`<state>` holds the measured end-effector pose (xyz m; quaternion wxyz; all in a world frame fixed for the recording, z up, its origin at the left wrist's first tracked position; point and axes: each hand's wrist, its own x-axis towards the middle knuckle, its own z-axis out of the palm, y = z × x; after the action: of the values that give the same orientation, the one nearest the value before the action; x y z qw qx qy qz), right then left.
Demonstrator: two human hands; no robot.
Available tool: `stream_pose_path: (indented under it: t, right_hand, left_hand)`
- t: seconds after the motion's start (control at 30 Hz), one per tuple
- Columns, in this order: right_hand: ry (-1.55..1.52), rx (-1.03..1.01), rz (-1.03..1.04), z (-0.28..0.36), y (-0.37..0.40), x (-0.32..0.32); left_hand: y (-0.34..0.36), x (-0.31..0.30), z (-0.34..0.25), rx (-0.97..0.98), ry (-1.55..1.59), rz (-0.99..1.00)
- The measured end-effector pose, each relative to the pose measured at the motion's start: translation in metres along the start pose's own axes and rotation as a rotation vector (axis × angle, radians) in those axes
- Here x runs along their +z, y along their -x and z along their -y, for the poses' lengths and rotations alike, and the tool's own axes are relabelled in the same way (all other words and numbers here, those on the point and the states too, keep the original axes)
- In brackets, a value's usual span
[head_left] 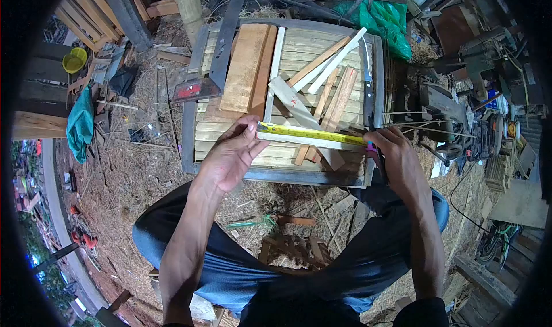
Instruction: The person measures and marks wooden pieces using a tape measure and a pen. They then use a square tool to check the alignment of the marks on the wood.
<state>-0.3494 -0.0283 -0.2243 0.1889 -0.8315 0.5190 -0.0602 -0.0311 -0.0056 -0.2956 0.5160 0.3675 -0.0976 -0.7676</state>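
A yellow tape measure (313, 132) is stretched out between my hands, along a pale wooden strip (307, 141). My left hand (233, 148) pinches the tape's end and the strip's end between thumb and fingers. At the other end my right hand (399, 157) is closed round the tape; a purple and dark part (372, 150) shows beside its fingers, and the rest is hidden by the hand. Beneath them, a pale board with red marks (293, 101) and several sticks (340, 97) lie on the slatted table (218, 148).
A handsaw (226, 45) with a red handle lies at the table's left, beside wide brown boards (244, 68). Near the right edge is a knife (368, 88). A green plastic bag (382, 22) hangs behind. Shavings cover the ground (138, 183); clutter stands at the right.
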Motion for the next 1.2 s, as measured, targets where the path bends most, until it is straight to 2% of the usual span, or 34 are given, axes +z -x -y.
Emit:
stream_pose_path:
  t: [0.17,0.23,0.3,0.43,0.5,0.53,0.7,0.8,1.03,1.13,1.2]
  right_hand:
    - [0.077,0.011,0.017,-0.005,0.002,0.004]
    - [0.091,-0.008,-0.018,-0.007,0.002,0.006]
    - [0.107,0.002,-0.015,-0.006,0.002,0.005]
    - [0.099,0.010,-0.011,-0.010,0.003,0.004]
    - [0.036,0.014,0.058,-0.011,0.003,0.002]
    - [0.039,0.016,0.059,-0.010,0.003,0.002]
    - [0.053,0.003,-0.024,-0.009,0.004,0.004]
    - [0.104,0.002,0.050,-0.013,0.004,0.005]
    - [0.066,-0.024,0.024,-0.009,0.004,-0.002]
    - [0.153,-0.085,-0.133,0.003,-0.001,-0.010]
    - [0.016,-0.074,-0.180,0.017,-0.005,-0.015]
  left_hand:
    - [0.009,0.025,-0.013,-0.054,-0.250,-0.128]
    - [0.011,0.026,-0.007,0.069,-0.605,-0.168]
    - [0.012,0.027,-0.002,0.096,-0.574,-0.137]
    - [0.009,0.021,0.001,0.119,-0.580,-0.219]
    - [0.009,0.022,0.000,0.124,-0.606,-0.248]
    - [0.012,0.029,-0.004,0.070,-0.598,-0.294]
    - [0.013,0.032,-0.004,0.099,-0.639,-0.301]
    - [0.011,0.027,-0.003,0.116,-0.636,-0.295]
    - [0.013,0.032,-0.003,0.139,-0.591,-0.308]
    - [0.013,0.026,-0.001,0.136,-0.577,-0.284]
    - [0.011,0.022,0.000,0.129,-0.559,-0.252]
